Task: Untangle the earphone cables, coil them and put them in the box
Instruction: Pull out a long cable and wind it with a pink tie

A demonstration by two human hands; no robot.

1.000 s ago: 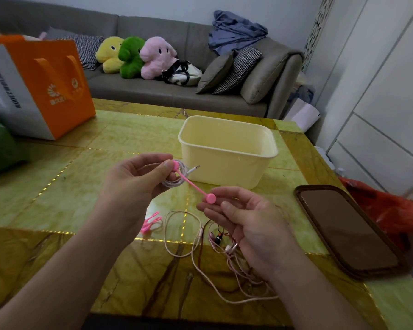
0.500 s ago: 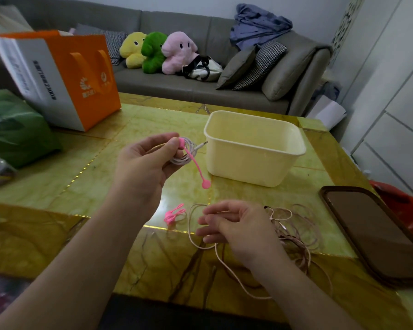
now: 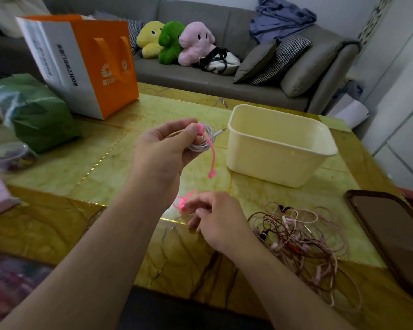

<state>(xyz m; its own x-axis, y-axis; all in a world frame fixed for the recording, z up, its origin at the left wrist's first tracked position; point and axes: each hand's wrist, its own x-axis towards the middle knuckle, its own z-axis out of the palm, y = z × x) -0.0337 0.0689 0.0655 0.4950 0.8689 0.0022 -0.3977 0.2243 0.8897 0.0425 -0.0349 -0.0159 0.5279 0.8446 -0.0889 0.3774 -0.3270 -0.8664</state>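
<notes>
My left hand (image 3: 165, 151) holds a small coil of pale earphone cable (image 3: 206, 141) above the table, its plug pointing at the box. A pink tie (image 3: 212, 160) wrapped on the coil hangs down loose. The cream plastic box (image 3: 281, 160) stands just right of the coil and looks empty. My right hand (image 3: 218, 217) is low over the table, fingers curled, fingertips at the spare pink ties (image 3: 182, 201); whether it pinches them is hidden. A tangle of pink and brown earphone cables (image 3: 305, 236) lies right of that hand.
A dark tray-like slab (image 3: 391, 236) lies at the table's right edge. An orange and white paper bag (image 3: 88, 67) and a green bag (image 3: 41, 117) stand at the back left. A grey sofa (image 3: 224, 77) with plush toys is behind the table.
My right hand let go of the pink tie's end, which now hangs, and dropped down-left to the spare pink ties. The tangle now lies apart from that hand.
</notes>
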